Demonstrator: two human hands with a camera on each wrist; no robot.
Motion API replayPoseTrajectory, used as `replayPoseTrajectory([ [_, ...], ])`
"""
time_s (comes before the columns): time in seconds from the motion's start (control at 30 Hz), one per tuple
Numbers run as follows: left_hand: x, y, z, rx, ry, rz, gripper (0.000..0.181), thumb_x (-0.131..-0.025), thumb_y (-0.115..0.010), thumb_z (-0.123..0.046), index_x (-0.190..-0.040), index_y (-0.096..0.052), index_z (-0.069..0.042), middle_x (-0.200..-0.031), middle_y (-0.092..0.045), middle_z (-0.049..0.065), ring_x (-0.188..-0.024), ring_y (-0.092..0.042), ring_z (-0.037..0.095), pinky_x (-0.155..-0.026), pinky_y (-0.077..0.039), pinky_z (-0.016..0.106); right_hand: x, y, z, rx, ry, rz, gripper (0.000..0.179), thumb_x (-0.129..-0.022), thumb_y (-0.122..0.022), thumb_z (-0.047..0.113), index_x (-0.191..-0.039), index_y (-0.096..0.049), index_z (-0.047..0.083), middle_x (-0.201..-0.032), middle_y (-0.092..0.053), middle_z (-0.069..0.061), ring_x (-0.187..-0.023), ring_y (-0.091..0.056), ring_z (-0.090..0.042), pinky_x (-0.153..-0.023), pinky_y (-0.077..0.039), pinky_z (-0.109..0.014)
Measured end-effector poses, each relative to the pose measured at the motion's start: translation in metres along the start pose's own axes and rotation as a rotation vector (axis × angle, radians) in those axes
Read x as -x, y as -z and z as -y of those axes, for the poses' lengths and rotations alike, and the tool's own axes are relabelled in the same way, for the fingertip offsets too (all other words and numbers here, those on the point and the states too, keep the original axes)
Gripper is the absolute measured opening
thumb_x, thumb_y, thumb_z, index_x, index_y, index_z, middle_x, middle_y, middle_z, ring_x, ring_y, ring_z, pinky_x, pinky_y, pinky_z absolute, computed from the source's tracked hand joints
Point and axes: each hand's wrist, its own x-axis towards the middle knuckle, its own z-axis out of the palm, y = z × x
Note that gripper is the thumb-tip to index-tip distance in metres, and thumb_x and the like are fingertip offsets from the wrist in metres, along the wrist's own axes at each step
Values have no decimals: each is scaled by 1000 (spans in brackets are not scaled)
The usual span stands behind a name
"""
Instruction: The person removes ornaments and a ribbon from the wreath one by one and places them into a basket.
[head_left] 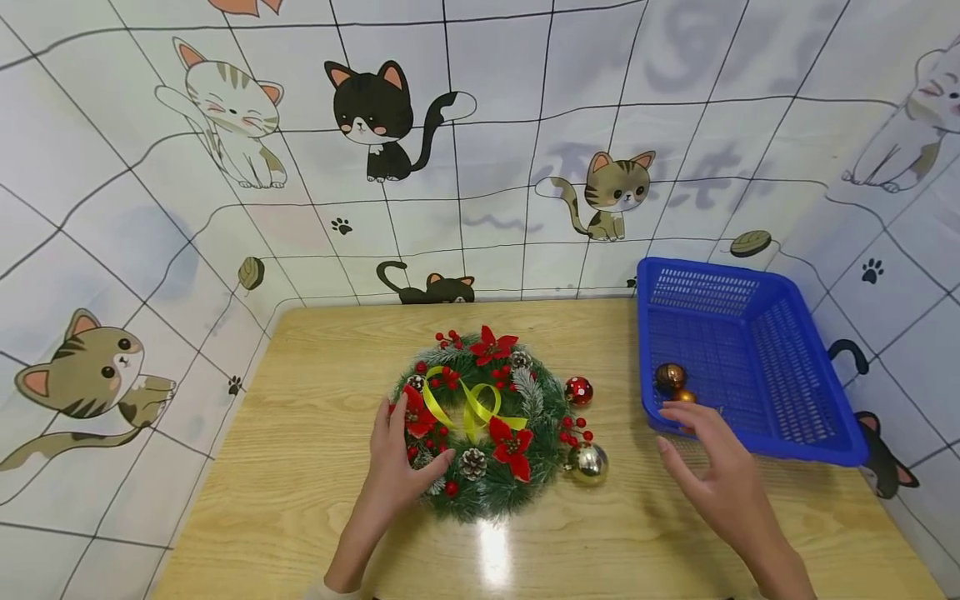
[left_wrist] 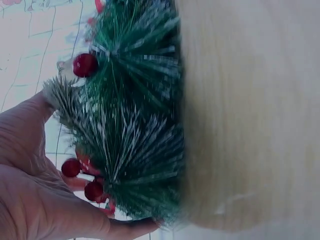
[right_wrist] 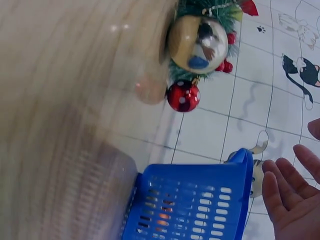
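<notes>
A green Christmas wreath [head_left: 487, 492] lies on the table, with red poinsettias, pine cones, berries and a yellow ribbon [head_left: 474, 408]. My left hand [head_left: 397, 467] grips its left side, thumb over the top near a pine cone and fingers along the outer edge. In the left wrist view, frosted needles and red berries [left_wrist: 85, 65] sit between thumb and fingers. My right hand [head_left: 712, 475] holds nothing, fingers spread, in front of the blue basket's near left corner. Beside the wreath's right edge are a gold ball ornament [head_left: 590, 463] and a red ball with white dots [head_left: 578, 391].
The blue plastic basket [head_left: 813, 333] stands at the right of the wooden table [head_left: 285, 433]. Inside it are a brown ball [head_left: 671, 377] and an orange-gold ball [head_left: 683, 397]. A cat-patterned cloth wall [head_left: 495, 192] encloses the back and both sides.
</notes>
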Motion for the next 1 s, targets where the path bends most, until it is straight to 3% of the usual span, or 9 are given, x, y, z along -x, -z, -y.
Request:
replayPoseTrajectory([
  [0.13,4,-5,-1,-5,-2,-22,110,-93,-86,-41,-174,-20,-5,-176,-4,32,-159,-8,59,-109,-33,83,3,-10,6,-12,10,61,55,-86,-83,-7,-138,-70,5,-143,-64,-10,-129,-57,-11,-104,-41,-12],
  [0.3,4,-10,4,-4,10,-41,109,-94,-86,-38,-174,-20,-7,-177,-5,29,-161,-8,55,-111,-35,80,6,-18,13,32,-51,169,57,-92,-87,6,-145,-66,12,-152,-58,-4,-133,-57,-24,-109,-30,-9],
  [0.37,4,-10,6,-3,-3,-53,108,-93,-87,-35,-173,-21,-5,-177,-6,30,-160,-11,56,-110,-36,80,6,-19,14,47,-71,198,57,-94,-87,10,-146,-65,13,-152,-57,-6,-135,-57,-28,-110,-31,-11],
  [0.53,4,-10,6,-15,-26,-57,106,-92,-88,-30,-171,-24,-1,-175,-9,32,-158,-14,59,-109,-36,80,7,-24,12,56,-88,226,55,-95,-87,14,-146,-66,14,-151,-59,-6,-132,-59,-28,-103,-53,-42],
  [0.6,4,-9,7,-28,-17,-41,106,-93,-88,-30,-171,-24,-1,-176,-9,31,-158,-14,58,-110,-36,80,8,-27,12,40,-96,234,54,-95,-88,14,-145,-66,14,-152,-59,-7,-134,-59,-31,-100,-54,-57],
  [0.7,3,-6,9,-43,2,-8,104,-95,-86,-31,-172,-23,-2,-177,-8,29,-159,-15,58,-109,-36,81,9,-31,12,13,-99,250,56,-94,-88,15,-145,-65,13,-152,-59,-9,-137,-56,-34,-101,-51,-67],
  [1.0,-1,2,12,-62,7,45,102,-97,-84,-33,-174,-22,-6,-178,-9,26,-157,-18,59,-108,-34,84,14,-40,10,28,-56,255,63,-88,-94,14,-144,-65,9,-148,-61,-6,-131,-61,-29,-91,-61,-55],
])
